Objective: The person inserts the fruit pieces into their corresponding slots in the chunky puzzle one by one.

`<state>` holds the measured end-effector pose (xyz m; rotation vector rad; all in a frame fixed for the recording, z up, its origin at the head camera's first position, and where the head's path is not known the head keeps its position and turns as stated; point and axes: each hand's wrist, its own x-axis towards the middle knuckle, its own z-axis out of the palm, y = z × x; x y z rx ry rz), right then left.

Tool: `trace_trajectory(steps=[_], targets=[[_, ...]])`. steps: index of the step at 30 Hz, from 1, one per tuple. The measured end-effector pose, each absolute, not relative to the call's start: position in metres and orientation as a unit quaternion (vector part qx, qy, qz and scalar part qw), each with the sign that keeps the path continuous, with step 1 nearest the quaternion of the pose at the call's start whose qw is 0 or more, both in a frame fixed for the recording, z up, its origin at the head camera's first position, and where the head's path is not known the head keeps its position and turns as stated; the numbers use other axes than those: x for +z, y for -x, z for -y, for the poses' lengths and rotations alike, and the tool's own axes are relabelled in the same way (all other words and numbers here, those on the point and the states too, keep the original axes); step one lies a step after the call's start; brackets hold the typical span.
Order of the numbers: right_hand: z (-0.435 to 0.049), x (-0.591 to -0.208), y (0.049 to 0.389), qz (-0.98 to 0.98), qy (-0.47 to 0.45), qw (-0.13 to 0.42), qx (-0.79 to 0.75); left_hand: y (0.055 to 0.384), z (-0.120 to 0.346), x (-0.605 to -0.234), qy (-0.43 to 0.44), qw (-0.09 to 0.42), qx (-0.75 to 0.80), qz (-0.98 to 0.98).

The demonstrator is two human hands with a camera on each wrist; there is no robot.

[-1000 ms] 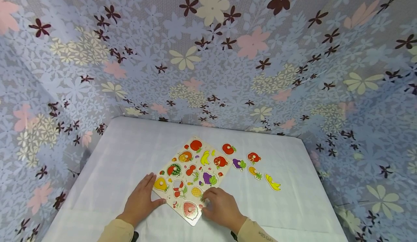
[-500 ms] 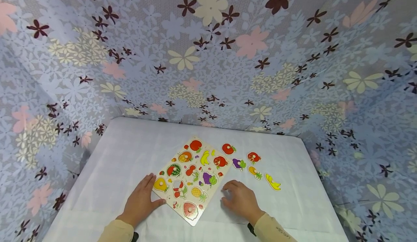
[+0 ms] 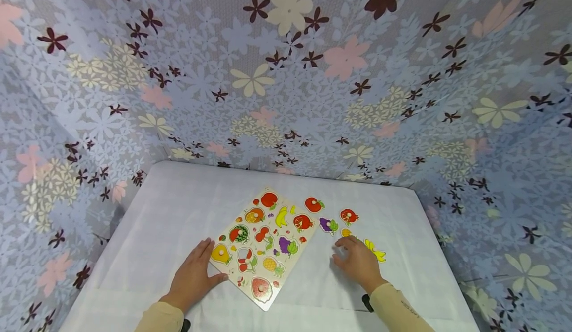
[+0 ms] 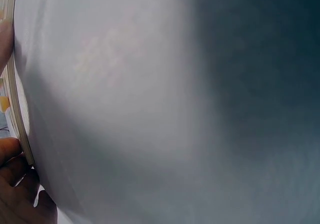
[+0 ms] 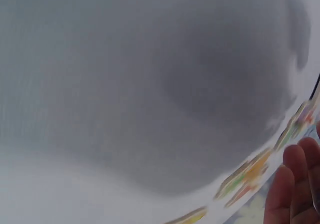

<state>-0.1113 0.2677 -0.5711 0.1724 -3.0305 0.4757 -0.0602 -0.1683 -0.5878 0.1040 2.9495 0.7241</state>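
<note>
A fruit puzzle board point(image 3: 250, 240) lies turned cornerwise on the table. My left hand point(image 3: 189, 277) is at its left corner, fingers along one edge and thumb against another; in the left wrist view, fingertips point(image 4: 9, 149) touch the board's side. My right hand point(image 3: 357, 262) is over the table right of the board, fingers loosely bent and holding nothing. It partly hides a pineapple piece point(image 3: 346, 232) and overlaps a banana piece point(image 3: 377, 253). Grape point(image 3: 328, 225), pomegranate point(image 3: 348, 216) and apple point(image 3: 314, 204) pieces lie beyond it.
On the board, knobbed pieces such as a pear point(image 3: 221, 253), a watermelon point(image 3: 239, 233) and a large pink-red fruit point(image 3: 261, 290) sit in place. A white cloth covers the table point(image 3: 178, 198). Flowered fabric point(image 3: 286, 99) hangs around its back and sides.
My right hand has left the board's lower right side and moved right, to the loose pineapple and banana pieces. My left hand and the board stay where they were.
</note>
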Motion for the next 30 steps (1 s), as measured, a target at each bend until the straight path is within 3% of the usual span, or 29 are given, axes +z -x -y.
trace_trajectory(steps=[6,13,19,30], targets=[[-0.285,-0.569,0.125,0.987,-0.013,0.042,0.153,0.059,0.17,-0.591,-0.033,0.057,0.233,-0.97],[-0.296,-0.573,0.138,0.988,0.026,0.009,0.151,0.06,0.171,-0.592,-0.031,0.054,0.231,-0.971],[-0.3,-0.576,0.141,0.989,0.029,-0.02,0.146,0.059,0.171,-0.592,-0.034,0.055,0.236,-0.97],[-0.304,-0.581,0.147,0.989,0.011,-0.017,0.147,0.061,0.168,-0.588,-0.035,0.056,0.233,-0.97]])
